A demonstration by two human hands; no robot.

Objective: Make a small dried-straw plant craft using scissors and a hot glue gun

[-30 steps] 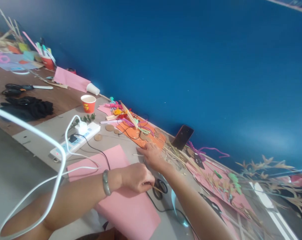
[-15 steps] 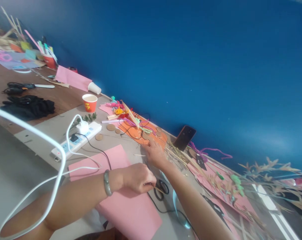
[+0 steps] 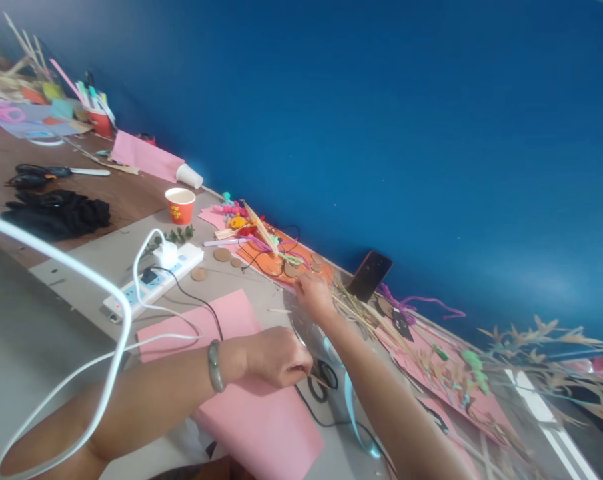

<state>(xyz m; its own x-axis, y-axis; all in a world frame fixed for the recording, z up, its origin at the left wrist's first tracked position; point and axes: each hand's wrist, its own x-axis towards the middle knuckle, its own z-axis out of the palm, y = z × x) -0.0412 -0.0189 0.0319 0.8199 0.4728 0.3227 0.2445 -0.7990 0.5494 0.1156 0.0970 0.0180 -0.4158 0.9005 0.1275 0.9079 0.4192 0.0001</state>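
My left hand (image 3: 281,357), with a bracelet on its wrist, is closed in a fist above pink paper (image 3: 261,420). A thin tan piece, like a stick, shows just past its fingers, but I cannot make out what the fist holds. Black-handled scissors (image 3: 327,375) lie right beside it. My right hand (image 3: 314,293) reaches to the near edge of an orange sheet (image 3: 261,257), fingers curled in; whatever is in them is hidden. Wooden discs (image 3: 291,270), cords and a strip of straw (image 3: 261,229) lie on that sheet. Light blue ribbon (image 3: 350,400) runs beneath my right forearm.
A white power strip (image 3: 154,283) with plugged cables sits left, and a white cable (image 3: 124,327) loops across the foreground. Behind it stands a red paper cup (image 3: 180,208). A phone (image 3: 370,275) leans on the blue wall. Dried stems (image 3: 421,373) spread at right.
My right hand has drawn slightly to the right, and its fingers, stretched out before, are now curled in. My left hand has stayed in place.
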